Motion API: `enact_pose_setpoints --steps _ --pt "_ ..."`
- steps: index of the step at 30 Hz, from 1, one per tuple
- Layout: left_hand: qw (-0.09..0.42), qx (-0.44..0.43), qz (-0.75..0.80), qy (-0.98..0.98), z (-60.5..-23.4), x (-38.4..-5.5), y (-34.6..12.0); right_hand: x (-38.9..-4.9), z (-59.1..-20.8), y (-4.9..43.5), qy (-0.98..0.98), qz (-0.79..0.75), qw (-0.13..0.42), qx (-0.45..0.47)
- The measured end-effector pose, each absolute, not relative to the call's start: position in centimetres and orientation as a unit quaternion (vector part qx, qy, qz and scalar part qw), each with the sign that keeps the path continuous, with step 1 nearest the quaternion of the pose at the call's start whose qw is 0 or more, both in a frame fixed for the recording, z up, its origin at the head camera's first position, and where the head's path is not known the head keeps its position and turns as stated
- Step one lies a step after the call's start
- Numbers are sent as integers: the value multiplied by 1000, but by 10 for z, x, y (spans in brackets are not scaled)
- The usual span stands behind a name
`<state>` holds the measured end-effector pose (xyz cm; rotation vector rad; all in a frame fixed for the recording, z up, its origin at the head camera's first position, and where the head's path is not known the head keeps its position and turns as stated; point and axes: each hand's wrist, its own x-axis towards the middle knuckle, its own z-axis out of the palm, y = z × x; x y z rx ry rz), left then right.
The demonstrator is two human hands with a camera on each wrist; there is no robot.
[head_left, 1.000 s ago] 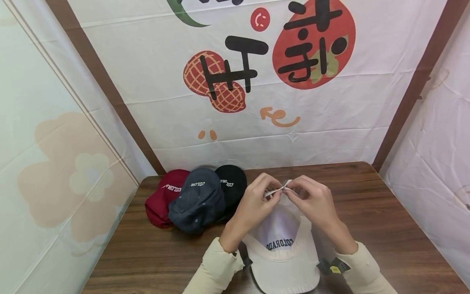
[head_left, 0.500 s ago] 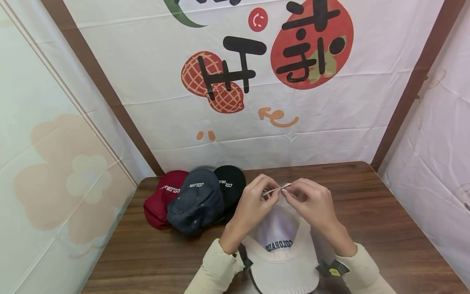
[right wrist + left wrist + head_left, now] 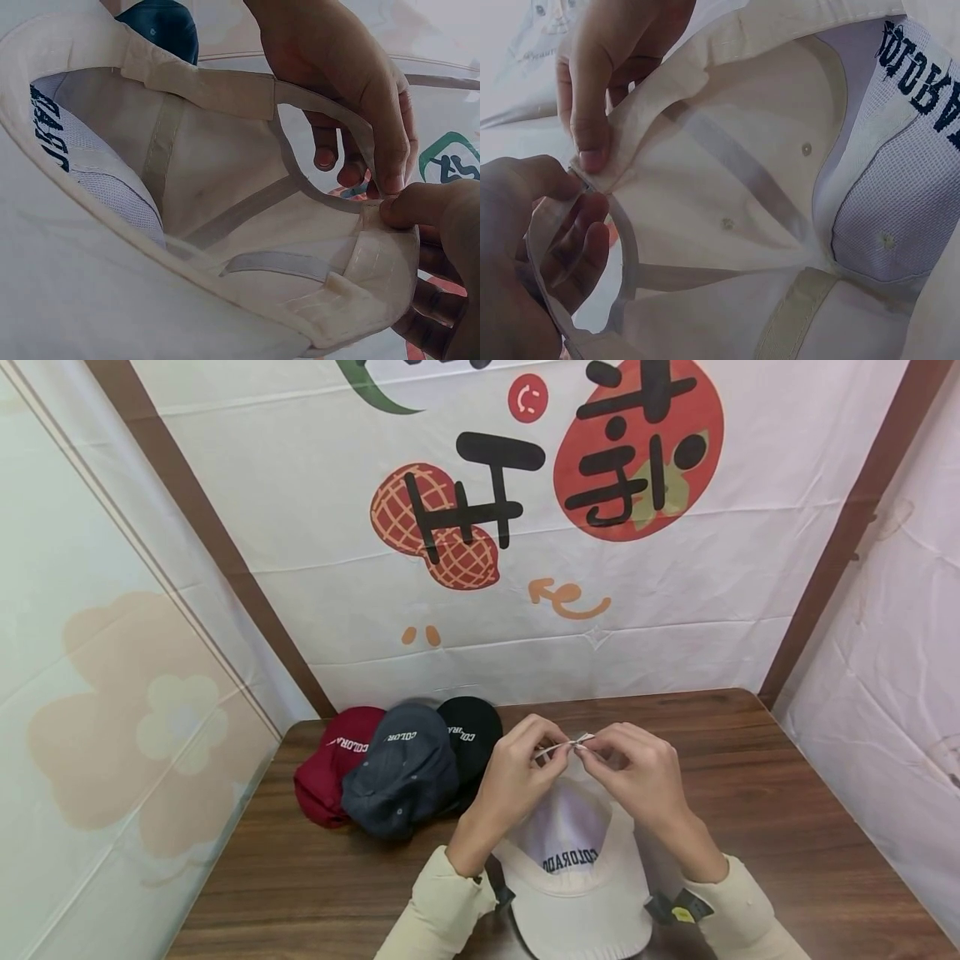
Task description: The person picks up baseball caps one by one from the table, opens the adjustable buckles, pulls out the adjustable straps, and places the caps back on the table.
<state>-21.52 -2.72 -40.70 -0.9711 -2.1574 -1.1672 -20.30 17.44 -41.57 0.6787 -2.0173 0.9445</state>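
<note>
A cream baseball cap (image 3: 588,914), lettered COLORADO inside, faces me brim-first in the head view, its crown hanging open away from me. Left hand (image 3: 520,777) pinches the cap's back strap (image 3: 326,101) between thumb and fingers. Right hand (image 3: 643,777) pinches the end of the cap's back band (image 3: 600,169), where the strap meets it. Fingertips of the two hands nearly touch in both wrist views. Below the strap shows the cap's arched rear opening. Fingers hide the strap's end and any fastener there.
At the table's back left lie a red cap (image 3: 326,785), a dark blue cap (image 3: 405,777) and a black cap (image 3: 480,747), overlapping. The brown wooden table (image 3: 757,827) ends at a printed white curtain (image 3: 660,652) behind.
Since a second ago, the strap end between the fingertips has tipped from upright to lower and flatter. Both hands stay almost in place, still pinching.
</note>
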Motion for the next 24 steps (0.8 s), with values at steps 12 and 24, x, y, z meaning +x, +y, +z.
enact_pose_setpoints --steps 12,24 --pt "256 -359 -433 -786 -410 -217 -30 -205 -418 175 -799 367 395 265" --pt "275 -367 -425 -780 -412 -219 -33 -206 -418 175 -803 362 395 260"
